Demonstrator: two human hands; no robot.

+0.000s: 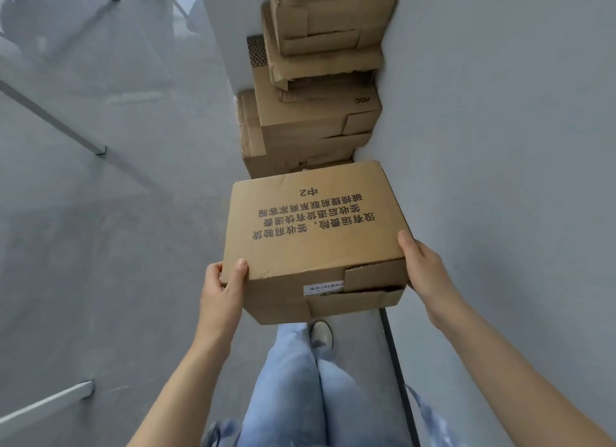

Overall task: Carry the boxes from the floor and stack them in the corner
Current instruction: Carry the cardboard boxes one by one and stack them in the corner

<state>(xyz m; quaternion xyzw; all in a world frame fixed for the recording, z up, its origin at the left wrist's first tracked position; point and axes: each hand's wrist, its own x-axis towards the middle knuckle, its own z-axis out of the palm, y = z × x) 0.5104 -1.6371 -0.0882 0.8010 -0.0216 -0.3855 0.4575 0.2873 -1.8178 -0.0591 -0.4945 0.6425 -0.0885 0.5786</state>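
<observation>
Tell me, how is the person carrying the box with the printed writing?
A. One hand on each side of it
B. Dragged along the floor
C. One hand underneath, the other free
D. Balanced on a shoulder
A: the left hand grips the near left corner of the printed box and the right hand holds its right edge, with the box held up in front of the stack of boxes in the corner.

Matt brown cardboard box (313,233) with creased edges, stacked boxes (316,113) beyond it likewise cardboard, torn, floor (100,246) glossy grey, jeans (300,380) pale denim.

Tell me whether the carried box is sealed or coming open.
Coming open. The carried box has a side flap sprung loose, showing a dark gap; left hand and right hand grip its corners.
</observation>
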